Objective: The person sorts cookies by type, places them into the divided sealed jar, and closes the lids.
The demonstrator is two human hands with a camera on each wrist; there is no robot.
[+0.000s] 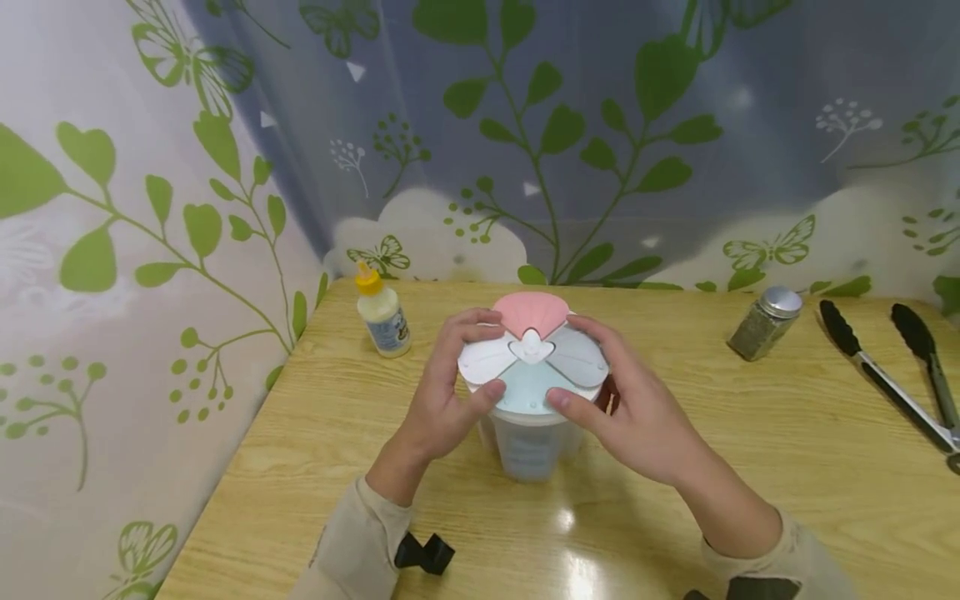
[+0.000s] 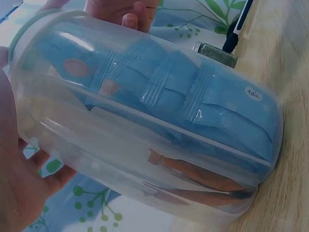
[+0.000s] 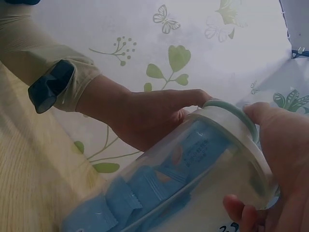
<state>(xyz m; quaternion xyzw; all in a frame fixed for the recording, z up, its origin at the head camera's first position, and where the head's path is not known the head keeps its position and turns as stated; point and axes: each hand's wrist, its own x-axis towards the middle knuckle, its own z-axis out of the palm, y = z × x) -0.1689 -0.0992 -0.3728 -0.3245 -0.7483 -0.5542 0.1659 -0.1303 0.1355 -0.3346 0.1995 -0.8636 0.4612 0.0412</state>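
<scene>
A clear plastic storage container (image 1: pixel 528 450) stands upright on the wooden table. Its lid (image 1: pixel 527 392) has pink, white, grey and pale blue-green petal flaps, all lying flat. My left hand (image 1: pixel 453 387) grips the lid's left edge, thumb on the pale blue-green flap. On the opposite edge my right hand (image 1: pixel 637 408) holds on too, its thumb on that same flap. Through the wall in the left wrist view, blue packets (image 2: pixel 174 92) fill one compartment, and brown-orange packets (image 2: pixel 207 174) lie low in another. Some fingers behind the rim are hidden.
Behind the container to the left is a squeeze bottle (image 1: pixel 385 321) with a yellow cap. A glass jar of dried herbs (image 1: pixel 757 333) stands on the right, beside black-tipped tongs (image 1: pixel 885 387). Patterned cloth (image 1: pixel 450 167) hangs along the table's back and left sides.
</scene>
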